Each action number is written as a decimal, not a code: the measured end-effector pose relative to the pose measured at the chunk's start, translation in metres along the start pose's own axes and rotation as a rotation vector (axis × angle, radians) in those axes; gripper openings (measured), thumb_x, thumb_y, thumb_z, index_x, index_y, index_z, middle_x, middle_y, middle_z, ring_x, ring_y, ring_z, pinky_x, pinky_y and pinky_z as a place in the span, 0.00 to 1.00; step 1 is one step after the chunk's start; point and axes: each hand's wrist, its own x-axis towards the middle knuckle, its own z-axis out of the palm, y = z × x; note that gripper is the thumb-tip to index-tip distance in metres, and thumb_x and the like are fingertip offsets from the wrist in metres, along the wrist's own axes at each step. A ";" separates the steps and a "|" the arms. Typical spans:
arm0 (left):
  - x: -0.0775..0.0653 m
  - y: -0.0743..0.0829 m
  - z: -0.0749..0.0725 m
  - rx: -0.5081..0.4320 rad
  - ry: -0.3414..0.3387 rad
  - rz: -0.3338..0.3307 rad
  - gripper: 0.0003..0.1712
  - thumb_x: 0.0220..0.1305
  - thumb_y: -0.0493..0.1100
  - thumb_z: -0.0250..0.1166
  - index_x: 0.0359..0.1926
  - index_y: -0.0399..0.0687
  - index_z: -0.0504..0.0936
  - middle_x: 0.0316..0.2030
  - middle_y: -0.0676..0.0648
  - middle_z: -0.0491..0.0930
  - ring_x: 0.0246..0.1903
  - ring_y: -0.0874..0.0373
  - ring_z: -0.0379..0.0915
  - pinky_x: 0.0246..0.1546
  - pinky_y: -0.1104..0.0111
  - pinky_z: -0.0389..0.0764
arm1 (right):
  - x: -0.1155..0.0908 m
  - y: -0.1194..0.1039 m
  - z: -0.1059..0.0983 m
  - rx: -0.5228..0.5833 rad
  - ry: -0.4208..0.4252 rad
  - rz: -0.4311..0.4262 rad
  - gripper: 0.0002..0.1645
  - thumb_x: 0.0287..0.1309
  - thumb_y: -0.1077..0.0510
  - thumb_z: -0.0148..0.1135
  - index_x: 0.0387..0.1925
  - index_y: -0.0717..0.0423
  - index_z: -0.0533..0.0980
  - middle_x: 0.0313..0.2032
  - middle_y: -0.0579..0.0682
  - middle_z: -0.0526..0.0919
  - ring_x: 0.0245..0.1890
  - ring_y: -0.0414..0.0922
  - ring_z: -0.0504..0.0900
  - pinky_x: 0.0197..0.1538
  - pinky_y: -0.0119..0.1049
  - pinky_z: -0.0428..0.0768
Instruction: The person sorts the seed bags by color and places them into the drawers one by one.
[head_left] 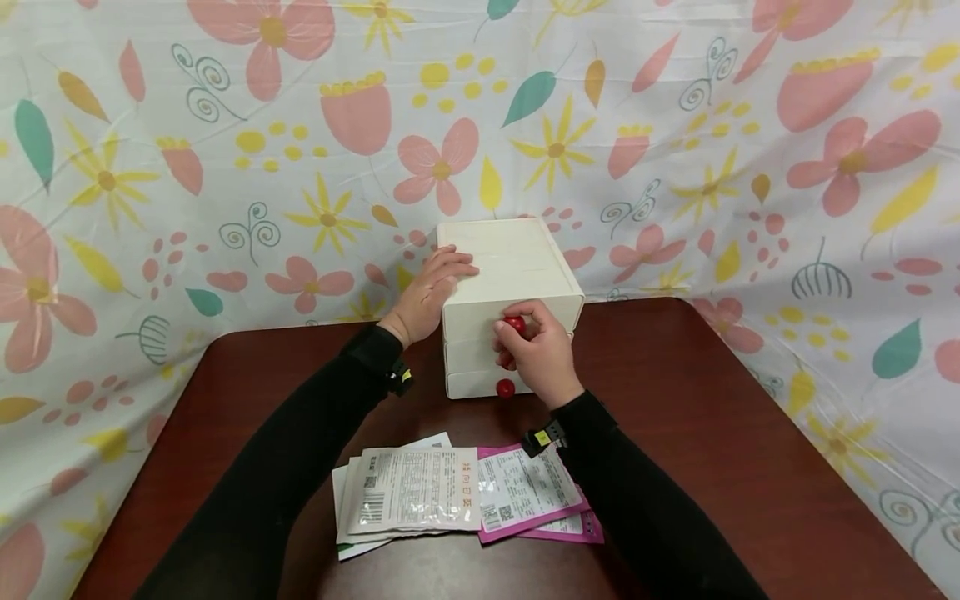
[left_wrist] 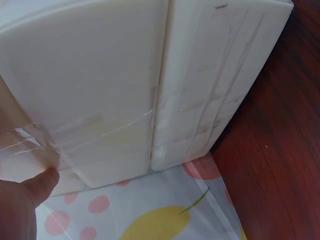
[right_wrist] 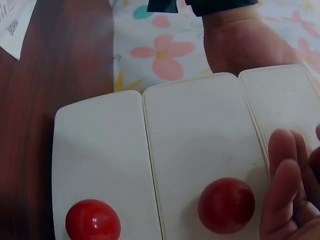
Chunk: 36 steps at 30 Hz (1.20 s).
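Observation:
A white box of three stacked drawers (head_left: 517,258) stands at the back of the table. My left hand (head_left: 429,293) rests on its top left edge with fingers extended, and the thumb (left_wrist: 42,186) touches the side in the left wrist view. The thumb and forefinger of my right hand (head_left: 547,357) pinch the top drawer's round red knob (head_left: 515,322). Below sits the bottom red knob (head_left: 506,388). In the right wrist view the middle red knob (right_wrist: 226,205) is beside my curled lower fingers. The drawer fronts look flush.
In front of the box lie overlapping flat packets: pale printed ones (head_left: 416,492) at left, pink-edged ones (head_left: 528,492) at right, under my right forearm. The dark red-brown table (head_left: 697,433) extends to both sides. A flowered cloth (head_left: 480,108) hangs behind.

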 end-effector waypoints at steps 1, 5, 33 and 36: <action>0.000 0.000 0.001 0.002 -0.001 0.004 0.27 0.77 0.43 0.37 0.60 0.36 0.78 0.65 0.36 0.68 0.73 0.46 0.45 0.72 0.61 0.43 | 0.000 0.000 0.001 -0.004 0.019 0.004 0.18 0.66 0.50 0.66 0.49 0.56 0.73 0.27 0.62 0.81 0.22 0.60 0.81 0.27 0.43 0.83; 0.002 0.001 0.003 0.004 -0.012 0.003 0.28 0.79 0.47 0.37 0.61 0.37 0.77 0.65 0.37 0.67 0.73 0.48 0.45 0.72 0.61 0.45 | -0.003 -0.002 0.004 -0.029 0.083 0.017 0.15 0.66 0.52 0.66 0.48 0.55 0.73 0.25 0.62 0.79 0.20 0.56 0.79 0.25 0.41 0.82; 0.004 0.005 -0.002 0.046 -0.002 -0.047 0.30 0.77 0.46 0.34 0.60 0.37 0.78 0.66 0.38 0.68 0.74 0.48 0.45 0.72 0.64 0.43 | -0.038 -0.038 0.018 -0.080 0.117 -0.064 0.10 0.67 0.66 0.60 0.47 0.65 0.71 0.26 0.67 0.79 0.17 0.55 0.77 0.22 0.44 0.80; 0.002 0.004 -0.002 0.044 -0.007 -0.046 0.30 0.77 0.46 0.34 0.61 0.37 0.77 0.66 0.38 0.68 0.74 0.48 0.45 0.72 0.64 0.43 | -0.046 -0.037 0.020 -0.074 0.114 -0.071 0.10 0.67 0.67 0.60 0.46 0.65 0.71 0.27 0.65 0.80 0.16 0.47 0.76 0.22 0.41 0.80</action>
